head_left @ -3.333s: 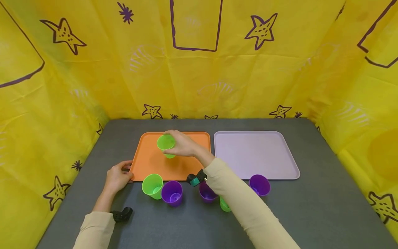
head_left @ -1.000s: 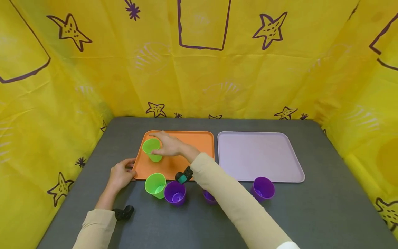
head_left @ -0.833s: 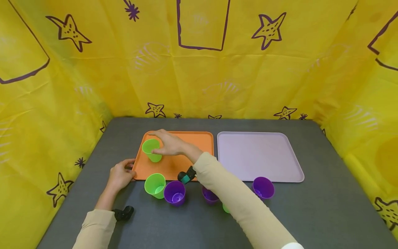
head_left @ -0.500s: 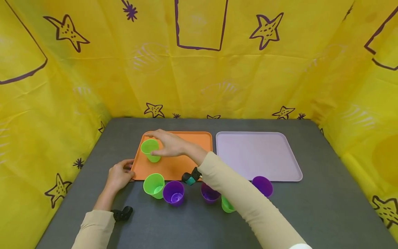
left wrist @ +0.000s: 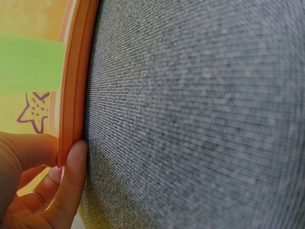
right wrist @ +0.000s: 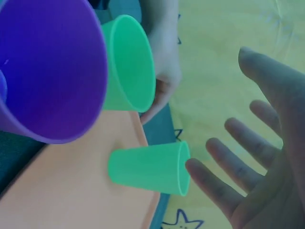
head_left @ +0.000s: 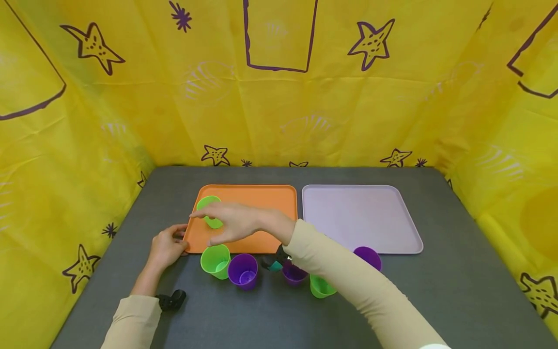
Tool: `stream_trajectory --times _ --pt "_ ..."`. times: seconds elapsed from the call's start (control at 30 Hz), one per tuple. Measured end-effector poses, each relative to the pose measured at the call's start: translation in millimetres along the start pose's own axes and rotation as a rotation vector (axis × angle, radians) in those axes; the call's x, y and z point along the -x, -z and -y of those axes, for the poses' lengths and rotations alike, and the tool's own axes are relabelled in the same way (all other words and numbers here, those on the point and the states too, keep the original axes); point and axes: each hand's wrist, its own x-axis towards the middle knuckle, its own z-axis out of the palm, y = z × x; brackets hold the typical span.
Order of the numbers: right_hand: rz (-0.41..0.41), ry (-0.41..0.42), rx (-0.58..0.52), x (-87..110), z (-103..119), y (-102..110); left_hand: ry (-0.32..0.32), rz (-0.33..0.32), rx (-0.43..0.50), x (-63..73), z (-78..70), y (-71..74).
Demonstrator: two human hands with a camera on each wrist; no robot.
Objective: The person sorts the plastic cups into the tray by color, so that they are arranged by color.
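Observation:
At the orange tray's (head_left: 270, 198) near left corner, my left hand (head_left: 167, 247) holds the edge. In the left wrist view the left hand (left wrist: 38, 191) pinches the tray's rim (left wrist: 76, 71) between thumb and finger. A green cup (head_left: 208, 200) stands upright on the left part of that tray, partly hidden by my right hand (head_left: 235, 222). The right hand hovers over the tray with fingers spread and holds nothing. In the right wrist view, the fingers of the right hand (right wrist: 267, 176) appear close to the green cup (right wrist: 145, 167); contact cannot be told.
In front of the trays stand a green cup (head_left: 215, 261), a purple cup (head_left: 242, 272), another purple cup (head_left: 295, 275), a second green cup (head_left: 321, 288) and a purple cup (head_left: 368, 257) partly behind the right sleeve. A lilac tray (head_left: 357, 213) lies to the right.
The right hand carried the green cup leftward and set it on the orange tray. It has since let go and come back toward the near side. The left hand stays on the tray's edge.

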Motion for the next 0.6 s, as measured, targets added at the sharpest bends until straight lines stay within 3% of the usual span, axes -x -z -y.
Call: stream_trajectory --times 0.13,0.37,0.6 --pt "0.070 0.001 0.009 3.3 1.6 -4.1 -0.005 0.007 -0.010 0.0 0.7 0.7" --pt "0.205 -0.076 -0.035 5.5 0.3 -13.0 -0.011 0.014 -0.001 0.1 -0.5 1.2" --pt "0.253 -0.071 -0.072 4.2 -1.5 -23.8 -0.010 0.016 -0.010 0.8 -0.8 1.0"
